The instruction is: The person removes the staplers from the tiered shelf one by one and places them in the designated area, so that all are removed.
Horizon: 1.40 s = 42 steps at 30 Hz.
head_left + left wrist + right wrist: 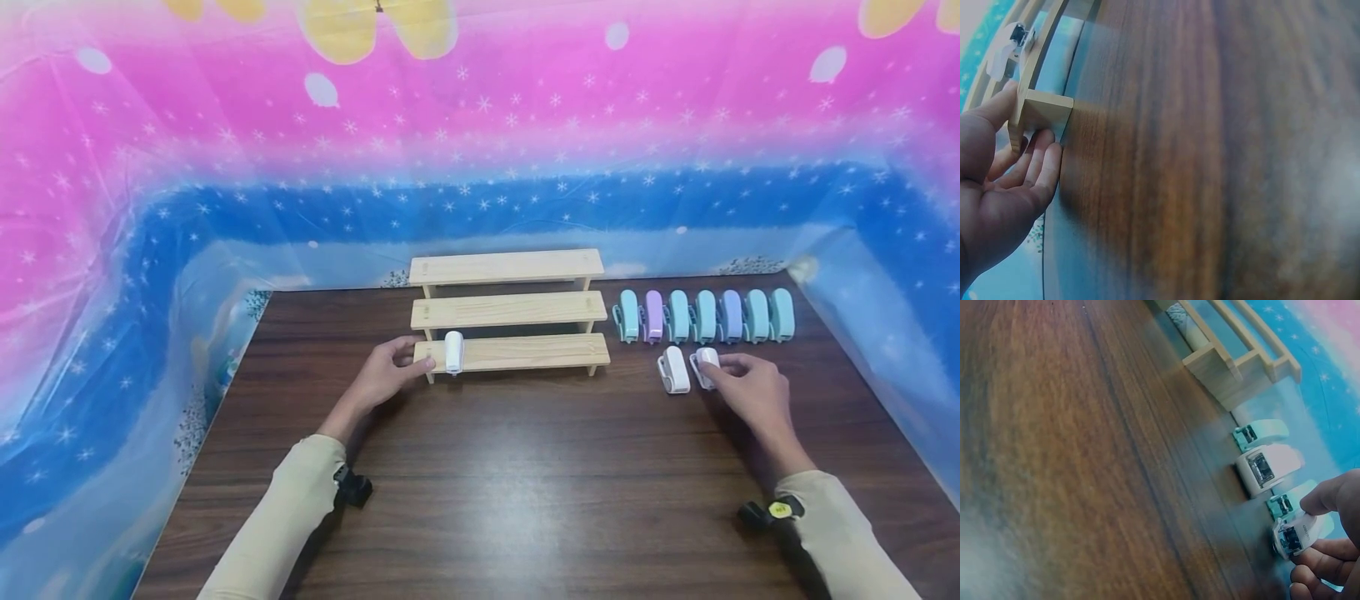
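My left hand (390, 372) grips the left end of a three-step wooden rack (517, 355), thumb on top of the lowest board and fingers beneath it, as the left wrist view shows. Just beside that thumb, a white stapler (453, 352) stands on the lowest step. On the right, my right hand (752, 395) pinches a second small white stapler (707, 367) between thumb and fingers. Its metal front (1289, 538) faces the right wrist camera. Left of the pinched one, another white stapler (674, 370) stands on the table.
Behind the white staplers, a row of several staplers in teal and purple (703, 317) stands on the brown wooden table (517, 492), right of the rack. A pink and blue patterned cloth (510, 192) hangs behind and around the table.
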Available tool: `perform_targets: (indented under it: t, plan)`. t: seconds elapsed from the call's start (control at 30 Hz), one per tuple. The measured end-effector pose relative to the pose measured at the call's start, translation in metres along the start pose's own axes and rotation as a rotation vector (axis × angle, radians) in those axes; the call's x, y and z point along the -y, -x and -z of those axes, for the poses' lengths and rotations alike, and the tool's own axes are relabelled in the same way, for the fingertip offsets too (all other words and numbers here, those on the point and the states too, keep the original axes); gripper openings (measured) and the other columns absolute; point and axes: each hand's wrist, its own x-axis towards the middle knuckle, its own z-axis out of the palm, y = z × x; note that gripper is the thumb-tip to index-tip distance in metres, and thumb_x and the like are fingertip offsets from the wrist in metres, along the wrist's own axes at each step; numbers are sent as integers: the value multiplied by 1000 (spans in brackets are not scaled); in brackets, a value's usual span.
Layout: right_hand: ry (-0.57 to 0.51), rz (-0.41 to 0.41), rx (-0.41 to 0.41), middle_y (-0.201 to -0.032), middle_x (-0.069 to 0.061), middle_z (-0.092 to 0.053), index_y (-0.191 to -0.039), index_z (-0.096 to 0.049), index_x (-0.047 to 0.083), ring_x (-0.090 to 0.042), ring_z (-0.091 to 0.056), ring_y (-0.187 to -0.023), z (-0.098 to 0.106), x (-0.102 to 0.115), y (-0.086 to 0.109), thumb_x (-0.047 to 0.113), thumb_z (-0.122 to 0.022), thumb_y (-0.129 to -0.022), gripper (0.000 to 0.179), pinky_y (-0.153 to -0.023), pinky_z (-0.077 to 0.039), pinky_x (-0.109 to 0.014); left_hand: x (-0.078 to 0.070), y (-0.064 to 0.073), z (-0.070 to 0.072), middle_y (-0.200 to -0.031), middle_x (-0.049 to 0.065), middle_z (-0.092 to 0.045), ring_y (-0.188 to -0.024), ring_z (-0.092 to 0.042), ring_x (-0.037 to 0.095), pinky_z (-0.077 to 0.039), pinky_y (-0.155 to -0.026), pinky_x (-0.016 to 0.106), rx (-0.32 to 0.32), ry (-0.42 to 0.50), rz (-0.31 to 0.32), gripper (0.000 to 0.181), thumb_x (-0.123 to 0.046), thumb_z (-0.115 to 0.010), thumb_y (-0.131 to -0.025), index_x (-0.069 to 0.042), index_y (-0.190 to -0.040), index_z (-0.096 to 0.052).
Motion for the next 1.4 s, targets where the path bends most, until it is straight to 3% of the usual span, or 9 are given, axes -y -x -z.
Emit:
perform_targets:
  t: [0.33,0.5,0.8,1.0,1.13,1.4]
  plan:
    - [26,-10,10,-116,-26,-69,-126,-67,-2,-36,-61,-101,-1,0,-4,64,-63,-92,75,-72,-44,-35,0,1,1,-136,24,-61,-126,-60,38,-53,-101,48,-2,2,0,65,-31,-73,-98,3,-148,-49]
    - [33,23,-29,-113,-24,-70,-126,-67,0,-37,-60,-102,7,7,-3,65,-61,-93,74,-73,-42,-37,-2,3,1,-140,23,-59,-127,-59,39,-52,-103,49,-3,0,10,66,-32,-73,-97,2,-148,-49]
    - [24,157,-127,-117,-24,-71,-131,-67,2,-40,-62,-108,22,44,3,56,-62,-96,64,-81,-43,-46,-2,3,1,-138,24,-60,-128,-59,39,-52,-103,49,-5,2,17,67,-33,-73,-97,3,-148,-48]
    - [7,249,-129,-112,-22,-73,-128,-70,4,-36,-67,-99,24,73,10,52,-65,-96,58,-71,-46,-37,-2,3,1,-138,24,-60,-127,-59,39,-52,-103,48,-3,5,16,68,-33,-73,-97,3,-148,-48]
    - [-14,304,-109,-111,-19,-73,-128,-70,6,-33,-69,-93,21,94,17,54,-65,-96,58,-64,-49,-32,-1,3,0,-137,24,-61,-126,-59,38,-53,-102,48,-3,3,9,68,-32,-73,-97,4,-148,-48]
    - [-39,355,-30,-118,-14,-72,-133,-68,11,-30,-67,-98,5,131,23,56,-66,-94,60,-70,-50,-36,-2,3,1,-136,23,-61,-125,-60,37,-52,-102,49,-6,8,19,68,-33,-74,-96,3,-148,-49]
